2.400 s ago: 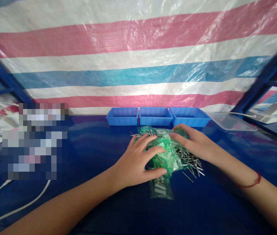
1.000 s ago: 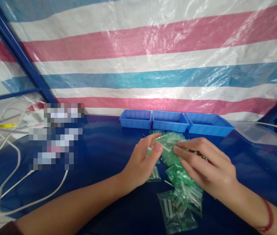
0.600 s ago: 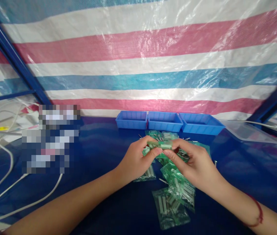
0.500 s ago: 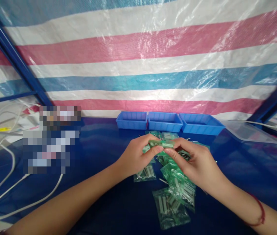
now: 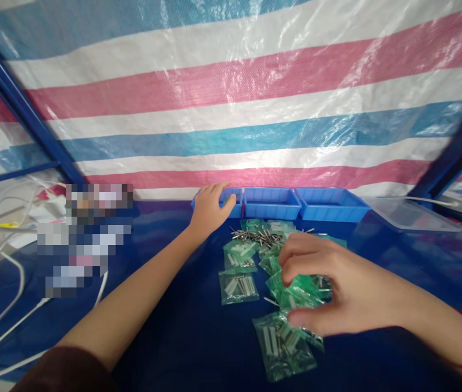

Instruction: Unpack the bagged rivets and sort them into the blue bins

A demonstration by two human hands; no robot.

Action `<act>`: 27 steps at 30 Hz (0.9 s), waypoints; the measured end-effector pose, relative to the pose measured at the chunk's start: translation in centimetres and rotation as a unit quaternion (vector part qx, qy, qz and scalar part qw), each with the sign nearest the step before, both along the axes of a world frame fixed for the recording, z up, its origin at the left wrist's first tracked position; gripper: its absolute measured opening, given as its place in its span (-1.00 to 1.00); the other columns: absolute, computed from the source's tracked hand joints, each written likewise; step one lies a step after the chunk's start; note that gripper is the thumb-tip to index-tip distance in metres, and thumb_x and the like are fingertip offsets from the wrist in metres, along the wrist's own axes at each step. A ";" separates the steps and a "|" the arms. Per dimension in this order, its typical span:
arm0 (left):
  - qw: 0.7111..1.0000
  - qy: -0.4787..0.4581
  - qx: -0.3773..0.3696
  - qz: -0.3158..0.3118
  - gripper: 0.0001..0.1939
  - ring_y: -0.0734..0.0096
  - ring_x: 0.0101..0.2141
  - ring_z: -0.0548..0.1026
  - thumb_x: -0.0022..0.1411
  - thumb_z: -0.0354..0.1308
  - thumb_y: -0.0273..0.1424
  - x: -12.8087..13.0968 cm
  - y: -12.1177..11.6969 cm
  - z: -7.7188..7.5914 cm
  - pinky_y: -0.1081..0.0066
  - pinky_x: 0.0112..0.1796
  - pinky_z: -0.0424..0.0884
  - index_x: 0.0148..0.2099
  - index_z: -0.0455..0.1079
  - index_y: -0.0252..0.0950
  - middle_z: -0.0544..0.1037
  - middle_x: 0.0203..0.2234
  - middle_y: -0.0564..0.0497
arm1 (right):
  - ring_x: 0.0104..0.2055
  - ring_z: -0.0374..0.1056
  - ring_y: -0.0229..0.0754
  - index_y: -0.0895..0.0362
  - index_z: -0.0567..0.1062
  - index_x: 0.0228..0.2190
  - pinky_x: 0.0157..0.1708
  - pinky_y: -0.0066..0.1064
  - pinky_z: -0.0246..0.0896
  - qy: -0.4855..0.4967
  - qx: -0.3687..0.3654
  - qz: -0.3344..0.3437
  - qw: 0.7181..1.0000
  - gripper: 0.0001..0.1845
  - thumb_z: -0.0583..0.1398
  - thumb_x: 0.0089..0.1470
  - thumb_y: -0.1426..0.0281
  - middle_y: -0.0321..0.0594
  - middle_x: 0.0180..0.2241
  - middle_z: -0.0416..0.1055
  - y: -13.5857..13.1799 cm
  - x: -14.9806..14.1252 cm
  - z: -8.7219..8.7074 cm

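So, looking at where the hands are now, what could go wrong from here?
1. The right hand is open over overlapping green bags, so it might drag or lift more than one.
2. Loose metal pins lie right among the bags; they might snag or pierce the plastic.
3. The left hand hides much of the left blue bin, so a badly placed bag there could go unnoticed.

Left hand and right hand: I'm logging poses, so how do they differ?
The left hand is at the leftmost blue bin; the right hand is by the green bags. The left hand's fingers reach out fairly straight, while the right hand's curl. The left hand looks smaller in view than the right hand. Both are open, thumbs apart from fingers.
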State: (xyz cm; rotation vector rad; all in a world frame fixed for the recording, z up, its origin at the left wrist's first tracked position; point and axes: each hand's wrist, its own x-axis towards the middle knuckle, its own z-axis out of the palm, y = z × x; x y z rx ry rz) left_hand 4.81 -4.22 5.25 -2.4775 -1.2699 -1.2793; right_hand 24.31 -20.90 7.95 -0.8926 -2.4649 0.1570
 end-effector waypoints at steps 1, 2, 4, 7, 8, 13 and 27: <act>1.000 -0.012 -0.002 -0.020 -0.69 0.25 -0.08 0.42 0.21 0.07 -0.39 -0.1 -0.8 0.1 0.25 0.01 0.24 0.00 0.35 -0.33 0.52 -0.14 -0.09 | -0.41 0.30 -0.21 0.06 0.47 -0.42 -0.45 -0.37 0.21 -0.028 -0.027 0.024 0.999 -0.67 0.32 -0.17 0.10 -0.27 -0.45 0.36 -0.4 -0.1 0.0; 0.999 -0.022 -0.009 -0.044 -0.72 0.27 -0.11 0.44 0.21 0.07 -0.40 -0.2 -1.7 0.2 0.27 -0.02 0.26 -0.02 0.36 -0.33 0.53 -0.18 -0.07 | -0.37 0.30 -0.17 0.05 0.49 -0.37 -0.42 -0.34 0.23 -0.053 -0.041 0.036 0.997 -0.53 0.35 -0.30 0.03 -0.25 -0.41 0.38 -0.7 -0.2 0.0; 0.993 -0.034 -0.045 -0.100 -0.78 0.32 -0.18 0.47 0.23 0.05 -0.41 -0.4 -3.5 0.4 0.32 -0.08 0.31 -0.09 0.39 -0.31 0.55 -0.24 -0.04 | -0.31 0.31 -0.10 0.03 0.50 -0.28 -0.36 -0.28 0.24 -0.092 -0.044 0.029 0.994 -0.39 0.38 -0.41 0.00 -0.22 -0.34 0.39 -1.1 -0.5 -0.5; 0.980 -0.029 -0.099 -0.170 -0.84 0.39 -0.28 0.48 0.26 0.03 -0.40 -0.6 -6.1 0.2 0.37 -0.16 0.35 -0.19 0.42 -0.28 0.55 -0.31 0.01 | -0.25 0.30 -0.08 0.00 0.49 -0.29 -0.28 -0.24 0.22 -0.124 -0.061 -0.001 0.990 -0.55 0.39 -0.28 0.13 -0.26 -0.33 0.39 -1.0 -0.7 -1.4; 0.976 -0.023 -0.112 -0.188 -0.83 0.40 -0.29 0.48 0.27 0.01 -0.39 -0.6 -6.8 0.1 0.38 -0.18 0.35 -0.21 0.43 -0.27 0.55 -0.34 0.01 | -0.25 0.30 -0.09 0.01 0.48 -0.29 -0.27 -0.23 0.21 -0.123 -0.065 -0.010 0.990 -0.62 0.37 -0.20 0.19 -0.27 -0.34 0.39 -0.8 -0.8 -1.7; 0.955 0.004 -0.160 -0.250 -0.77 0.40 -0.30 0.47 0.30 -0.03 -0.36 -0.6 -8.8 -0.3 0.39 -0.23 0.35 -0.27 0.44 -0.29 0.56 -0.36 0.00 | -0.28 0.32 -0.12 0.10 0.37 -0.29 -0.28 -0.22 0.24 -0.029 -0.060 -0.081 0.994 -0.80 0.23 -0.01 0.43 -0.23 -0.37 0.41 0.4 -0.9 -2.9; 0.930 -0.063 -0.287 -0.219 -0.73 0.43 -0.44 0.40 0.23 0.08 -0.21 -0.1 -9.4 -1.2 0.46 -0.41 0.25 -0.37 0.38 -0.32 0.46 -0.53 0.09 | -0.31 0.43 -0.18 0.08 0.38 -0.28 -0.29 -0.35 0.30 0.241 -0.061 -0.186 0.950 -0.82 0.23 0.02 0.35 -0.28 -0.38 0.48 1.7 -1.4 -4.4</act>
